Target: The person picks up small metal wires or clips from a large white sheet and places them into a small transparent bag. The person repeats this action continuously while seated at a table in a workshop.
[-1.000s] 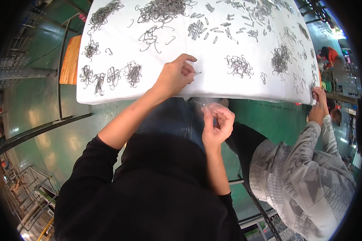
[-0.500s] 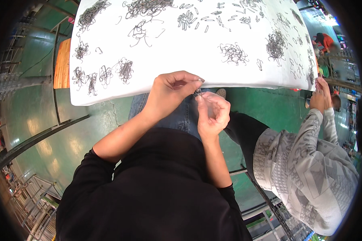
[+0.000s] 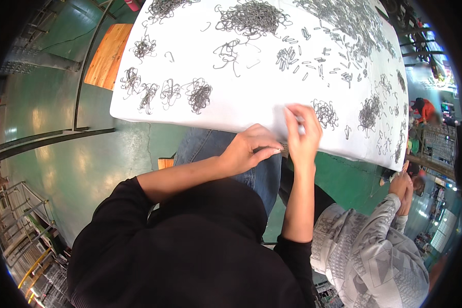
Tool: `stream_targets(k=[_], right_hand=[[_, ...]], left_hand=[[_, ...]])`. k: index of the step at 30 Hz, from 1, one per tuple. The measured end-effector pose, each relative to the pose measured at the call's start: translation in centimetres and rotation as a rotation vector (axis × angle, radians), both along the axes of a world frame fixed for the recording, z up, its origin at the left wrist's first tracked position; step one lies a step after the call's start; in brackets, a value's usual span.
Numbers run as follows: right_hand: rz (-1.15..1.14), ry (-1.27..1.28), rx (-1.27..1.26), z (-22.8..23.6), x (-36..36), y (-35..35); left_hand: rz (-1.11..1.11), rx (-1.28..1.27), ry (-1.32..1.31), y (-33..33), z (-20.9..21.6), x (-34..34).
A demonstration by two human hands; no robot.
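A white table (image 3: 251,110) carries many small grey wire hooks, some in tangled bundles (image 3: 197,95), some loose (image 3: 287,55). My left hand (image 3: 251,150) is at the table's near edge, thumb and forefinger pinched on a small dark wire hook (image 3: 284,149). Just right of it, touching it, my right hand (image 3: 304,136) points its fingers up over the table edge, next to a bundle (image 3: 325,113). Those fingertips are close together, but what they hold is too small to make out. Both black sleeves are pushed up my forearms.
Another person in a grey patterned top (image 3: 367,251) stands at my right, hands (image 3: 403,182) together near the table's right corner. A large heap of hooks (image 3: 251,18) lies far across. An orange wooden board (image 3: 107,54) and metal racks (image 3: 20,241) are on the green floor to the left.
Both hands have risen from below the table edge up to it. My right hand's fingers now reach over the white surface, and my left hand stays pinched beside it.
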State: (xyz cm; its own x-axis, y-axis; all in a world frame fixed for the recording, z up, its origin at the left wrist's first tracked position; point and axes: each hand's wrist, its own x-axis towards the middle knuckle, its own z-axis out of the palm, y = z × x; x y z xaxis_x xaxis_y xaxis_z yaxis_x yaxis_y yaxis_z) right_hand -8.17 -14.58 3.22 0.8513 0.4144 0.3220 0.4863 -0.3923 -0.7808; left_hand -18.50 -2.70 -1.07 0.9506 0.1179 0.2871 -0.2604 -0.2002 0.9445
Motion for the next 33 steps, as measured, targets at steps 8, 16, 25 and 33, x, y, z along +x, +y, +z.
stream_targets(k=[8, 16, 25, 33], right_hand=[[0.506, -0.178, -0.657, -1.1, 6.6, 15.3], [0.385, 0.048, -0.304, -2.6, 7.0, 8.6], [-0.175, 0.577, 0.453, 1.5, -4.2, -3.8], [-0.370, 0.480, 0.589, 1.3, -8.5, -3.2]], left_hand=[[-0.041, 0.021, -0.055, 0.6, -1.4, 0.2], [-0.032, 0.038, -0.094, 0.3, -1.2, 0.3], [-0.038, 0.031, 0.029, -0.5, 0.0, 0.4], [-0.029, -0.026, 0.109, -1.4, 1.3, 0.6]])
